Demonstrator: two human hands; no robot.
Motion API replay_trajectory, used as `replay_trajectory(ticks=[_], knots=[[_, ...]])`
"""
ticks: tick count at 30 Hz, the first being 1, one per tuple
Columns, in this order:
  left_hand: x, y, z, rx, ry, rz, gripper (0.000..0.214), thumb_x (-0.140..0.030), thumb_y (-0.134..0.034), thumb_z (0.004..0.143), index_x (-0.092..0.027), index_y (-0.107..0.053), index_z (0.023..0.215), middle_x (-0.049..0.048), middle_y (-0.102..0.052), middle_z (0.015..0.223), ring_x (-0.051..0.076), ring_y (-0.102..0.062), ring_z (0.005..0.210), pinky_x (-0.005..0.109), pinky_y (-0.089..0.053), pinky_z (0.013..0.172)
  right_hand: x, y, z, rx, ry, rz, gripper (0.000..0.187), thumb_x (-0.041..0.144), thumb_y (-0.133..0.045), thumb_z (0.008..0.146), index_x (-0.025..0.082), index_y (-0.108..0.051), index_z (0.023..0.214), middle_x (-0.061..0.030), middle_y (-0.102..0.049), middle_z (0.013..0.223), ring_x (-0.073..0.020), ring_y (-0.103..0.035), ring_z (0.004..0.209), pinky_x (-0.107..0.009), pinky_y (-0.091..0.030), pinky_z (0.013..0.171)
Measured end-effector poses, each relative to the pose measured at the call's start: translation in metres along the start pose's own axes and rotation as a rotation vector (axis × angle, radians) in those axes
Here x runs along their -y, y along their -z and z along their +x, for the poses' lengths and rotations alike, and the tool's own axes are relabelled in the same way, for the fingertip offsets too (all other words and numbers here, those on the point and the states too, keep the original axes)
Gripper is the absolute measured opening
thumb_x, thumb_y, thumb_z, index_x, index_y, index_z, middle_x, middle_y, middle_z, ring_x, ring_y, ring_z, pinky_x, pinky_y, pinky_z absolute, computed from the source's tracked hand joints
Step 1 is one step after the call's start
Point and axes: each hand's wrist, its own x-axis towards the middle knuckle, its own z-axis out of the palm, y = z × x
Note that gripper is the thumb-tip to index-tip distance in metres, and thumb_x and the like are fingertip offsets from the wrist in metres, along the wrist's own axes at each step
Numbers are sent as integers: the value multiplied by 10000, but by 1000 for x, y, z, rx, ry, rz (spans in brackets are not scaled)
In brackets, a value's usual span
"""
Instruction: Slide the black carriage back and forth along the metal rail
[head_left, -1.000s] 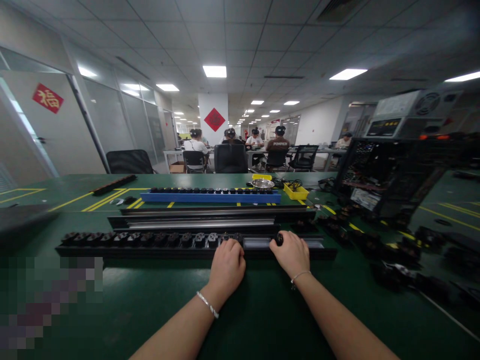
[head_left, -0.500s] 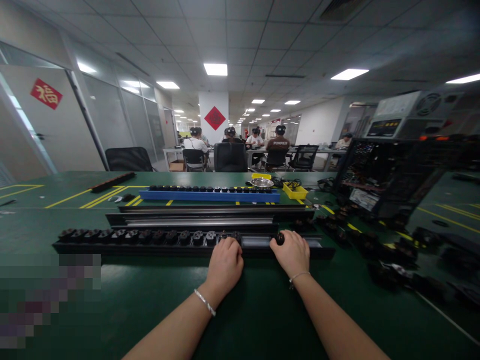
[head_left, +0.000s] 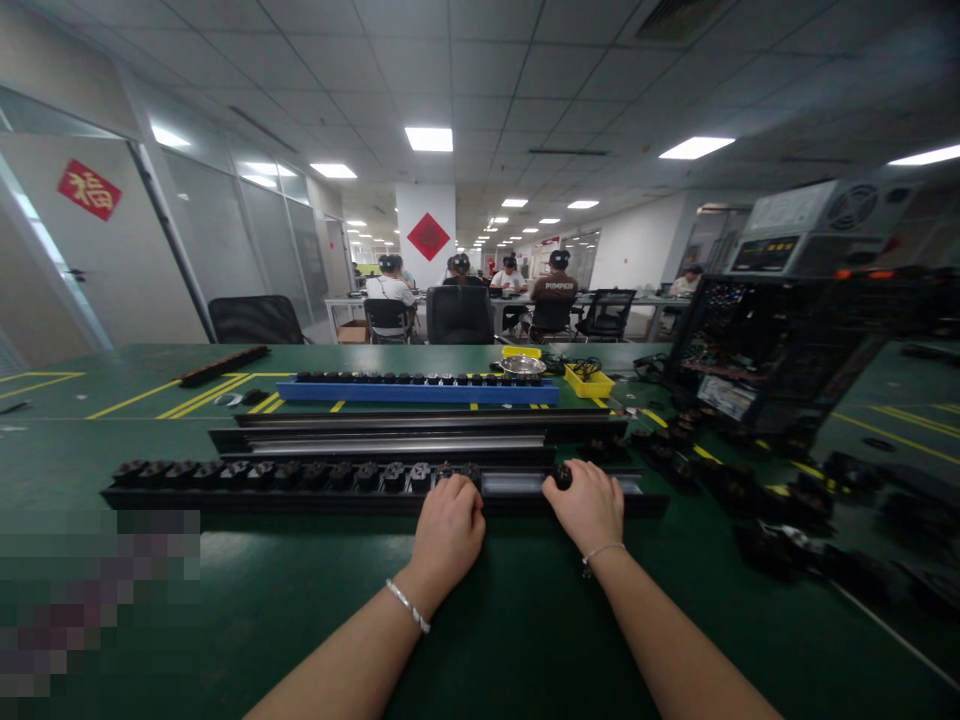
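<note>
A long black channel rail (head_left: 300, 500) lies across the table in front of me, with a row of small black socket modules (head_left: 341, 475) filling its left and middle parts. My left hand (head_left: 450, 525) is closed over the rail at the right end of that row; its fingers partly hide the last socket modules (head_left: 471, 470). Farther right, my right hand (head_left: 589, 505) grips a single black socket module (head_left: 562, 478) between thumb and fingers, over the rail. Between both hands a bare pale stretch of the channel (head_left: 514, 484) shows.
Behind the rail lie more black channels (head_left: 390, 440) and a blue rail (head_left: 420, 393) with a row of modules. A yellow bin (head_left: 589, 382) and a metal dish (head_left: 523, 366) stand beyond. Dark loose parts (head_left: 750, 480) and an open computer case (head_left: 750, 350) are at right.
My right hand has shifted very slightly to the right with the socket module. My left hand stays in place on the rail.
</note>
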Motion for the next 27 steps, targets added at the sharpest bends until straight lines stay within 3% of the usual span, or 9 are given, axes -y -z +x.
replay_trajectory(ticks=[27], knots=[[-1,2,0,22,16,1,125,-78,-485,729,-199,-510,746,27,-545,870,178,-479,829,312,-393,754,-10,7,5,9,-33,-44,420,379,-435,748,174,-580,1084,-91,-567,1203,-252,-403,1188,-450,-194,1013]])
